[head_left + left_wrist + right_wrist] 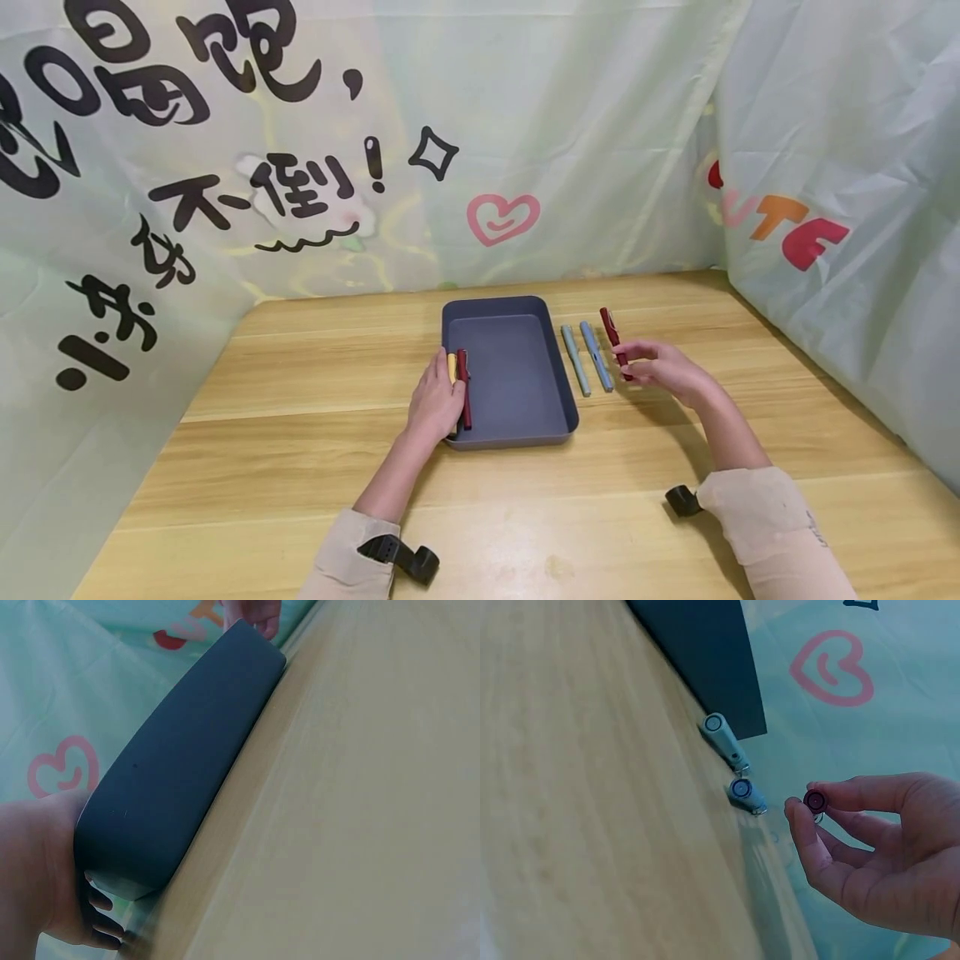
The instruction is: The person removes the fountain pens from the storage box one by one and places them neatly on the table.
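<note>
Fingers at right [645, 351] pinch one red pen [613, 333] beside two paler pens [575, 360]; left fingers [434, 377] grip one tray [513, 371].

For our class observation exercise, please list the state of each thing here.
Tray: open-topped, upright on table
Left grip: on tray's left wall
Yellow pen: in tray, partly hidden
Red pen: in tray, lying lengthwise
Green pen: lying on table
Blue pen: lying on table
Right grip: pinching other red pen
Other red pen: held, looks capped
</note>
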{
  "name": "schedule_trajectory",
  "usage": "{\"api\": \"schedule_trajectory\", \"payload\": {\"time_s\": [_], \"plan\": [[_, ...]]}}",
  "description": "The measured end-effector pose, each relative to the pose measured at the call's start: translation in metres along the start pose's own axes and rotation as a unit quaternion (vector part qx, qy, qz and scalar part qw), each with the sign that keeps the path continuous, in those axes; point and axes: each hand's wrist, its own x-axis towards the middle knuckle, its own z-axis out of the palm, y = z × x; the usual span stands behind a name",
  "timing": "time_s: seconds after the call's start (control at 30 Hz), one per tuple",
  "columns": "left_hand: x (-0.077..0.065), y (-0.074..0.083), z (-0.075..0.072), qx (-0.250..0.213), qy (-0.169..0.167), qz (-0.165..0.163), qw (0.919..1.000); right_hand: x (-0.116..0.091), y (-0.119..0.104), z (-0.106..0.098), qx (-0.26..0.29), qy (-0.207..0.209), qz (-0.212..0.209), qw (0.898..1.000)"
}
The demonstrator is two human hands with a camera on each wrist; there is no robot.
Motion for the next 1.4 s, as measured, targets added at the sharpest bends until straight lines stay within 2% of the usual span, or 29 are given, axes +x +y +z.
{"api": "schedule_trajectory", "payload": {"time_s": [0.5, 1.0, 1.4], "plan": [[0.001, 0.000, 0.002, -0.002, 0.004, 0.004, 1.0000, 0.005, 0.014, 0.003, 0.042, 0.018, 0.037, 0.998], [0.001, 0.001, 0.000, 0.003, 0.001, -0.003, 1.0000, 0.006, 0.013, 0.005, 0.008, 0.037, 0.049, 0.998], [0.001, -0.001, 0.001, 0.001, 0.002, 0.000, 1.0000, 0.006, 0.013, 0.002, 0.009, 0.041, 0.053, 0.998]]}}
